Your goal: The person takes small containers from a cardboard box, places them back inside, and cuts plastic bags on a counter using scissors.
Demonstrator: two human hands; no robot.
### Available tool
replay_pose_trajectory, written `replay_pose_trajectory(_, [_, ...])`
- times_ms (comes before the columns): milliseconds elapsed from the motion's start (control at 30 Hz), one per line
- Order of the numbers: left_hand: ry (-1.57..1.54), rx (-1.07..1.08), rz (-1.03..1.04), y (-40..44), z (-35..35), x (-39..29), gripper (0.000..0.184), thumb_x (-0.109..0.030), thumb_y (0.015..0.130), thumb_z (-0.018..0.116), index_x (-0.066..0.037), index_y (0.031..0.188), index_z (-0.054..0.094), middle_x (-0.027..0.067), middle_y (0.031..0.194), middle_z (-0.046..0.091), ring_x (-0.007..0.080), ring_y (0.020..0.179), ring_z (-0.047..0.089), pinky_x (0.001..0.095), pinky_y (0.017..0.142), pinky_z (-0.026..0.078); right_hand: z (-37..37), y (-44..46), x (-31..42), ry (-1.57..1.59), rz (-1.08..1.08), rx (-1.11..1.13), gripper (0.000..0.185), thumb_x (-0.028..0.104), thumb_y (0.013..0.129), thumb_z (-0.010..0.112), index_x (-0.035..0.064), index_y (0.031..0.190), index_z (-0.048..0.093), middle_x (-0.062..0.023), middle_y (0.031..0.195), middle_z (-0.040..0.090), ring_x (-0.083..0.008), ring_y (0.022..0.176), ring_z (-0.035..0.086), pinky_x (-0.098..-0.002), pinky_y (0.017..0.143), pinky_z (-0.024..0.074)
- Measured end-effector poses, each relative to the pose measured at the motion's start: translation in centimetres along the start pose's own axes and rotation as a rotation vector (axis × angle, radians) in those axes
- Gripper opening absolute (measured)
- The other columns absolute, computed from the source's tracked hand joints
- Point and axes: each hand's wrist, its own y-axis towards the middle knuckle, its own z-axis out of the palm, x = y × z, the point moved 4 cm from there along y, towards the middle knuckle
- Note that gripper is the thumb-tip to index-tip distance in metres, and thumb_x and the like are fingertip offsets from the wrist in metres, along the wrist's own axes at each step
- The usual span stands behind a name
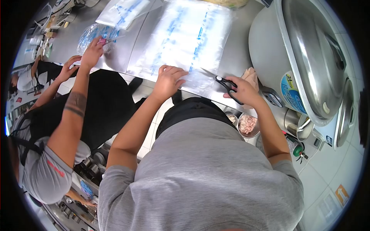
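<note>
Black-handled scissors [227,85] are in my right hand [244,91], their blades apart and pointing left over the table's front edge. Clear plastic bags with blue print [185,34] lie flat in a stack on the steel table [133,52]. At the stack's near edge rests my left hand [168,81], fingers curled against the plastic; whether it pinches a bag is too small to tell. The scissor tips are just right of this hand.
A co-worker at the left holds pink scissors [103,41] by a crumpled bag [86,36]. More bags [122,12] lie behind. A large lidded pot [269,50] stands at the right, with a tan cloth [251,78] beside it. Below the table is a bowl of meat [248,124].
</note>
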Motion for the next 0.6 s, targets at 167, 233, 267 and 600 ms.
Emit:
replay_pose_trajectory(167, [0.062, -0.074, 0.024, -0.9, -1.1, -0.2, 0.015, -0.012, 0.073, 0.074, -0.013, 0.087, 0.068, 0.0025, 0.109, 0.063, 0.0233, 0.106, 0.055, 0.0489, 0.1, 0.031, -0.2, -1.5, 0.0, 0.205, 0.072, 0.268, 0.042, 0.021, 0.093, 0.062, 0.0059, 0.13, 0.05, 0.0021, 0.093, 0.054, -0.0068, 0.081, 0.048, -0.0219, 0.075, 0.0432])
replay_pose_trajectory(233, [0.094, -0.181, -0.013, -1.7, -1.4, -0.4, 0.015, -0.012, 0.073, 0.074, -0.013, 0.086, 0.067, 0.0052, 0.11, 0.062, 0.0244, 0.106, 0.055, 0.0494, 0.1, 0.031, 0.2, -1.5, -0.3, 0.257, 0.046, 0.348, 0.041, 0.022, 0.093, 0.061, 0.0065, 0.13, 0.051, 0.003, 0.092, 0.053, -0.0059, 0.079, 0.047, -0.0215, 0.073, 0.0426])
replay_pose_trajectory(267, [0.057, -0.285, -0.134, -2.3, -1.5, -0.5, 0.015, -0.013, 0.074, 0.074, -0.011, 0.086, 0.066, 0.0069, 0.111, 0.061, 0.0256, 0.106, 0.054, 0.0483, 0.099, 0.032, 0.4, -1.6, -0.2, 0.281, 0.033, 0.391, 0.04, 0.022, 0.094, 0.061, 0.0069, 0.129, 0.051, 0.0035, 0.092, 0.053, -0.0055, 0.079, 0.047, -0.0212, 0.072, 0.0423])
replay_pose_trajectory(600, [-1.036, -0.385, -1.138, -6.5, 6.5, -0.9, 0.035, -0.033, 0.083, 0.074, -0.001, 0.076, 0.063, 0.0052, 0.07, 0.062, 0.0097, 0.058, 0.052, 0.0235, 0.056, 0.041, 2.6, 0.1, 0.2, 0.279, 0.106, 0.669, 0.043, 0.034, 0.097, 0.057, 0.0065, 0.129, 0.05, 0.0047, 0.083, 0.052, -0.0062, 0.076, 0.048, -0.0209, 0.068, 0.0424])
